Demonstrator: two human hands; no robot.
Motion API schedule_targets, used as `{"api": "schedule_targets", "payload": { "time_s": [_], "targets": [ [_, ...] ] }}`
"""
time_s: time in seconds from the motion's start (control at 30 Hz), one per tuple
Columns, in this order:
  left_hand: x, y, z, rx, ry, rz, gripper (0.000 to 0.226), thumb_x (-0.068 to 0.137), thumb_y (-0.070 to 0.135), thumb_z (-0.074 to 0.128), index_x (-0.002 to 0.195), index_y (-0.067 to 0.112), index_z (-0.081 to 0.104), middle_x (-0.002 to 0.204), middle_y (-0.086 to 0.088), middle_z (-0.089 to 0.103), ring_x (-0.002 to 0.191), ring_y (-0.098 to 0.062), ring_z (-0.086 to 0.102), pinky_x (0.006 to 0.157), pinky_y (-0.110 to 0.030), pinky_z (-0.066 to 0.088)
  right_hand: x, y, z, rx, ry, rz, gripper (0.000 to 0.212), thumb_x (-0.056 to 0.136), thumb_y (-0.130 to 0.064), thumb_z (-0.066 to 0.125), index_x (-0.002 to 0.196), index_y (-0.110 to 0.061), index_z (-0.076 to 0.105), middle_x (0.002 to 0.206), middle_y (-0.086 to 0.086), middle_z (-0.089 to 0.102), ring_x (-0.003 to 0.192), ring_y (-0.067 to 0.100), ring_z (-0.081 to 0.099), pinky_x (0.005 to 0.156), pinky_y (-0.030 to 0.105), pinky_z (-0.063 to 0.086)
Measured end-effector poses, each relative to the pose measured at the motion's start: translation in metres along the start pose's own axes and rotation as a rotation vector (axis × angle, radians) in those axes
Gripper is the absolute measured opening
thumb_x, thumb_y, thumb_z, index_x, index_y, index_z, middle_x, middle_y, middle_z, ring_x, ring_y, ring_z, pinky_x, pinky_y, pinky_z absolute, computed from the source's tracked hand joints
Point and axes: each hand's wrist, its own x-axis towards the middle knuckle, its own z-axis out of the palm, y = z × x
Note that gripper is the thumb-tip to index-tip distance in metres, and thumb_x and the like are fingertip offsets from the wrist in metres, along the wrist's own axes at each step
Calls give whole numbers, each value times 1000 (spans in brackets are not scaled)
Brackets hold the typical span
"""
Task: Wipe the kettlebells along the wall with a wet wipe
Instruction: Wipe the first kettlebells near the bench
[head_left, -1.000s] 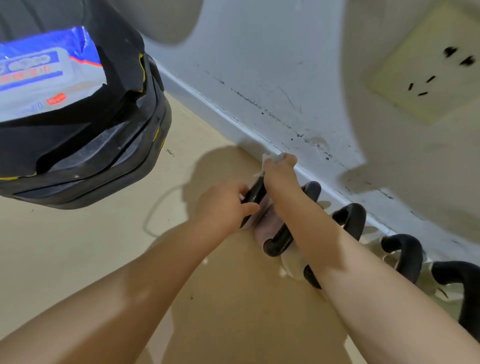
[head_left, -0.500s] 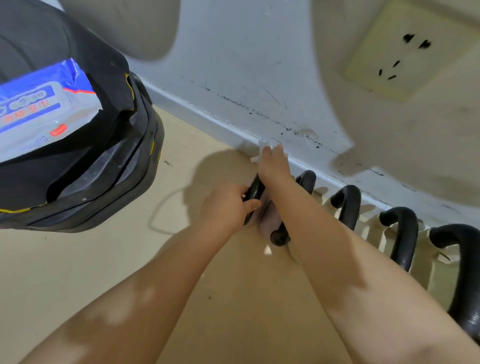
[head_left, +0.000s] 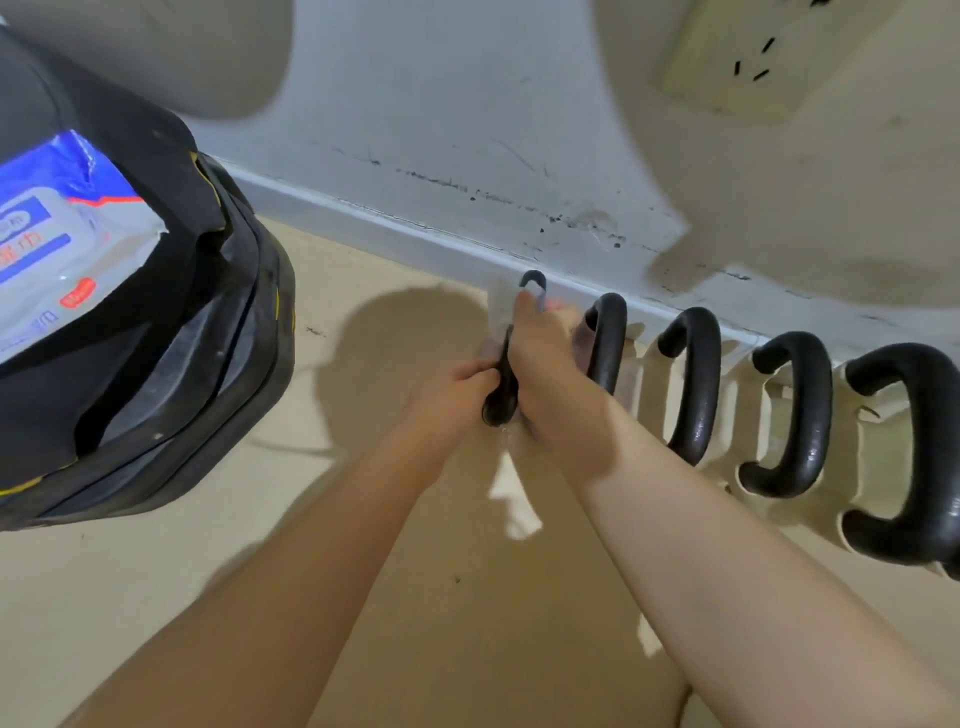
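A blue wipes pack (head_left: 62, 244) lies on a black bag (head_left: 171, 332) at far left. Right of it, your left hand (head_left: 452, 395) curls round the near end of the first kettlebell's handle (head_left: 504, 384), steadying it. Your right hand (head_left: 545, 374) grips the handle just beside it, pinching the white wipe (head_left: 500, 301) against the far side. To wipe well, I'd keep the left grip firm and draw the wipe along the whole loop — underside too. The kettlebell sits on the floor at the skirting, leftmost of a row (head_left: 789, 415) running right. Its handle arches upward, its long axis running from you toward the wall (head_left: 467, 104).
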Motion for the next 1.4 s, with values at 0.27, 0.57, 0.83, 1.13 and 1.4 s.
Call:
{"api": "schedule_targets", "payload": {
  "time_s": [0.27, 0.57, 0.83, 1.13, 1.4],
  "targets": [
    [-7, -1, -16, -105, -130, 2, 27, 92, 13, 43, 89, 35, 59, 74, 20, 68, 67, 10, 63, 64, -12, 45, -12, 21, -22, -283, -264, -38, 34, 97, -19, 41, 124, 1, 45, 107, 18, 59, 102, 31, 58, 88, 34, 46],
    [-16, -2, -15, -127, -85, -26, 23, 95, 19, 38, 88, 21, 60, 91, 4, 62, 88, -9, 58, 78, -24, 44, -29, 55, -27, -135, -308, -194, 37, 90, -19, 47, 123, -3, 45, 106, 19, 62, 97, 29, 61, 89, 48, 49],
    [-20, -3, -16, -123, -122, -24, 9, 83, 25, 48, 82, 18, 54, 98, -5, 57, 92, -15, 53, 91, -33, 44, -38, 89, -30, -382, -251, -589, 11, 92, -4, 34, 86, -11, 40, 75, 2, 44, 65, 4, 51, 67, 18, 41],
    [-15, -13, -16, -264, -113, -17, 34, 97, 30, 31, 107, 23, 63, 108, 3, 66, 96, -8, 60, 85, -27, 47, -24, 79, -20, -468, -367, -544, 68, 90, -60, 40, 129, -5, 47, 146, 27, 30, 136, 34, 33, 111, 46, 31],
    [-17, -15, -15, -308, -104, -61, 37, 98, 26, 22, 123, 20, 48, 120, 4, 56, 113, -9, 51, 104, -36, 33, 11, -1, -38, -1105, -502, -774, 72, 94, -59, 12, 147, -10, 22, 160, 5, -5, 145, 19, -17, 119, 40, -4]
  ]
}}
